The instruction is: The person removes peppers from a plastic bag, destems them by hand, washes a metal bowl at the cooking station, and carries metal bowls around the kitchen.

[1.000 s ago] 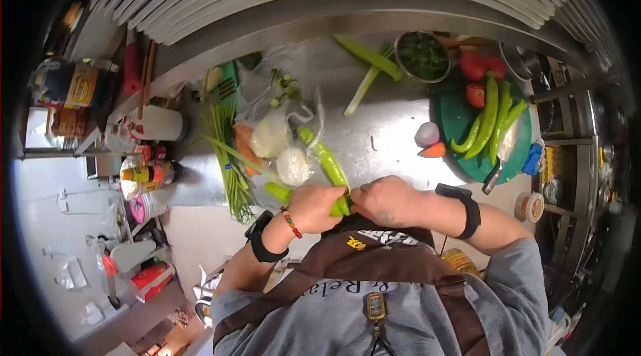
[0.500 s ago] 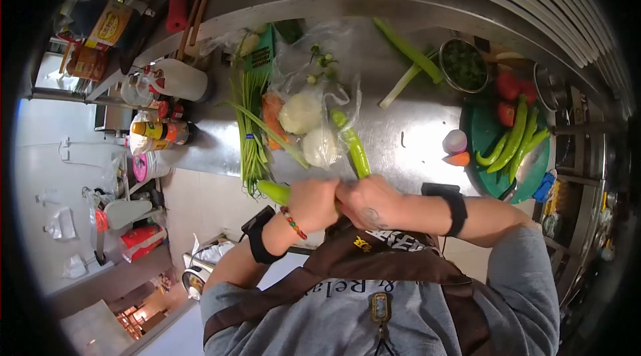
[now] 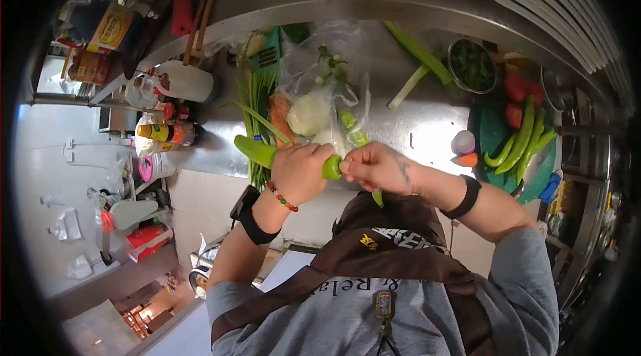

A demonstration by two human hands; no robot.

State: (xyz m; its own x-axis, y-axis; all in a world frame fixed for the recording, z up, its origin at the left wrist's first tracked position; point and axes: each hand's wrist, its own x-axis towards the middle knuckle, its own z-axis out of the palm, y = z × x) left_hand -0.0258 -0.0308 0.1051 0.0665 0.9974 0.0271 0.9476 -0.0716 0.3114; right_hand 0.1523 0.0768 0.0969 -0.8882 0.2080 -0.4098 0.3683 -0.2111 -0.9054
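- Since the earlier frame, both hands and the pepper between them have been raised from in front of the bench to above its front edge; the pepper's right end, previously hidden by the fists, has been exposed.
- The held green pepper [image 3: 255,151] is carried crosswise above the front edge of the bench [image 3: 437,129], left of the middle.
- The pepper is gripped round its middle by the left hand [image 3: 302,172]; its long tapering end is pointed leftward.
- Its right end is met by the right hand [image 3: 379,167], whose thumb and fingertips are pinched together there; the stem itself is hidden.
- A second green pepper [image 3: 352,125] is laid just behind the right hand, partly covered by it.
- White vegetables [image 3: 310,114] in clear plastic are placed behind the left hand, with an orange carrot [image 3: 278,112] and green stalks [image 3: 254,102] to their left.
- Toward the back edge, a thick green stalk [image 3: 420,55] is set near a bowl of leafy greens [image 3: 471,65].
- Near the right edge, green peppers [image 3: 524,135] are borne by a round green board [image 3: 544,175]; an onion piece [image 3: 463,143] and a carrot piece [image 3: 467,159] are set just left of it.
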